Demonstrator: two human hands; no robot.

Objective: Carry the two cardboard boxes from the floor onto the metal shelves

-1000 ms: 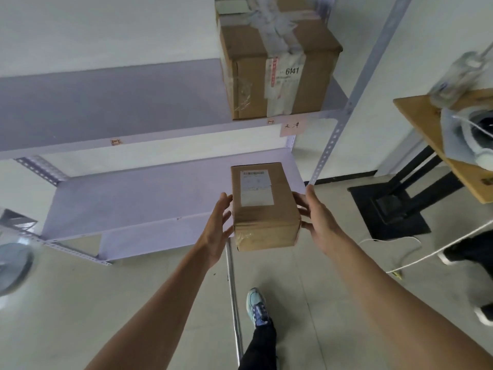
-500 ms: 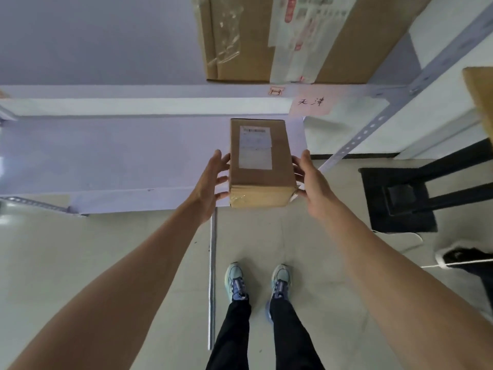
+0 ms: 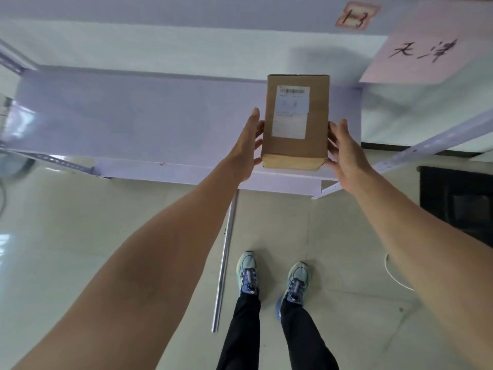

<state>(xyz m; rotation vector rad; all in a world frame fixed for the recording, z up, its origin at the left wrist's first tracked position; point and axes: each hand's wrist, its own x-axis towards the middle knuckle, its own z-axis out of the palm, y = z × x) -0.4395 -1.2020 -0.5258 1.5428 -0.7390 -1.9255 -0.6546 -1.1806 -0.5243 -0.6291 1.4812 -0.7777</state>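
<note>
Left hand (image 3: 246, 145) and right hand (image 3: 346, 153) press the small cardboard box (image 3: 296, 121) between flat palms over the lower metal shelf (image 3: 160, 124); a metal rod (image 3: 224, 260) lies on the floor beside the shoes (image 3: 248, 273).

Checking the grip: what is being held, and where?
The small brown cardboard box, pressed between the left hand and the right hand on its long sides.

1 head-worn wide-angle view, steeply downward past outstretched arms, close to the lower shelf (image 3: 160, 124) and floor (image 3: 80, 236).

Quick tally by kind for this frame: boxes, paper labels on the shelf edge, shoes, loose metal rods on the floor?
Brown cardboard box with white shipping label: 1
Paper labels on the shelf edge: 2
Light blue sneakers: 2
Thin metal rod on the floor: 1
Total: 6
</note>
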